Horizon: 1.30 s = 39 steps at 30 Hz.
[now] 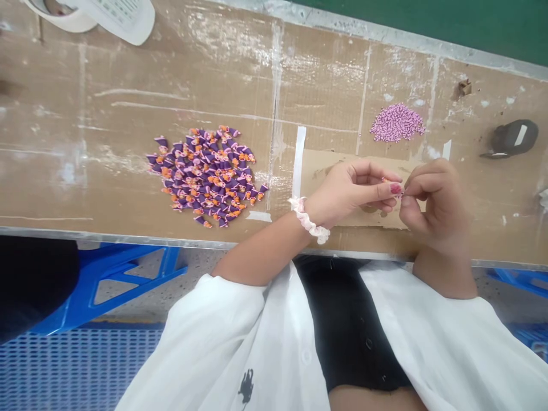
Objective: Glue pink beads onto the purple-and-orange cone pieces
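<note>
White shirt [240, 342], black top [346, 325] beneath; pale scrunchie [309, 220] by left hand [351, 191].

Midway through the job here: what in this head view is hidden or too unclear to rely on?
Head view, small piece: nearly covered by the fingertips of the left hand and right hand; shape unreadable.
Head view, white object: cut off by the top edge.
Head view, pink pile: single pieces too small to separate.
Head view, black object: blurred, kind unclear.
</note>
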Available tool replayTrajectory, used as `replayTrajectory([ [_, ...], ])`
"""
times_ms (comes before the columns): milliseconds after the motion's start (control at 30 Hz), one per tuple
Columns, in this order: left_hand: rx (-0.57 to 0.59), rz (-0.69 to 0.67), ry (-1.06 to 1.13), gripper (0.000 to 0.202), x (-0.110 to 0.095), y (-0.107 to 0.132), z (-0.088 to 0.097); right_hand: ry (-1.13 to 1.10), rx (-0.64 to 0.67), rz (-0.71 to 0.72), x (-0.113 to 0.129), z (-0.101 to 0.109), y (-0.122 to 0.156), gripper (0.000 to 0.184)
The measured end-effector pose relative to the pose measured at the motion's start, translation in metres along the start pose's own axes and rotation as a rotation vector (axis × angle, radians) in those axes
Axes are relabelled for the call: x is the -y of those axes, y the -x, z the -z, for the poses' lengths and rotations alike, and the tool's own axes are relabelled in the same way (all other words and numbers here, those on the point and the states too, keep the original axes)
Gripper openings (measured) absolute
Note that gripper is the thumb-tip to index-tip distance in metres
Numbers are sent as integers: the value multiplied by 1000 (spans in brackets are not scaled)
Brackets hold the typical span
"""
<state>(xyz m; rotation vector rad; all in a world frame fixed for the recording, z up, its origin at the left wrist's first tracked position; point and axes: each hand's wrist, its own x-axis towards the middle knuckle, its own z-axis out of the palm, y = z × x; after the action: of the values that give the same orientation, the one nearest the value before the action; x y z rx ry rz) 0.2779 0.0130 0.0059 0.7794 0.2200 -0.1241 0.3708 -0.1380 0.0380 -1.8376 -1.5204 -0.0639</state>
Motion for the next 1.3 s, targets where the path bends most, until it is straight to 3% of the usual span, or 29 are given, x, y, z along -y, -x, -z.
replayTrajectory([
  [267,22,-11,-74,46,-2,-1,3,14,36,-83,0,0,3,15],
  [367,16,-67,-180,37,-5,-4,6,29,-43,-93,-6,-1,4,11],
  [433,-110,-180,-359,25,-9,-9,12,59,-126,-88,-12,-1,4,12],
  [500,-341,-307,-628,17,-14,-14,21,113,-186,-65,-16,-1,4,15],
  [567,-564,-354,-940,21,-20,-19,32,181,-214,-22,-19,0,3,15],
  [633,-676,-310,-1223,27,-24,-23,40,230,-217,34,-20,0,2,16],
  [700,-710,-246,-1428,26,-28,-27,45,238,-200,77,-20,0,1,19],
  [833,-839,-205,-1652,30,-38,-26,45,228,-208,126,-18,-1,-1,21],
  [933,-941,-98,-1721,27,-52,-10,44,243,-240,131,-17,-1,-2,20],
  [1100,-1082,309,-1705,30,-75,31,55,262,-232,136,-19,-1,-3,20],
  [1200,-1066,502,-1681,39,-82,42,61,292,-240,121,-23,-2,-4,17],
  [1300,-1009,543,-1699,37,-83,42,63,310,-252,93,-26,-2,-4,15],
])
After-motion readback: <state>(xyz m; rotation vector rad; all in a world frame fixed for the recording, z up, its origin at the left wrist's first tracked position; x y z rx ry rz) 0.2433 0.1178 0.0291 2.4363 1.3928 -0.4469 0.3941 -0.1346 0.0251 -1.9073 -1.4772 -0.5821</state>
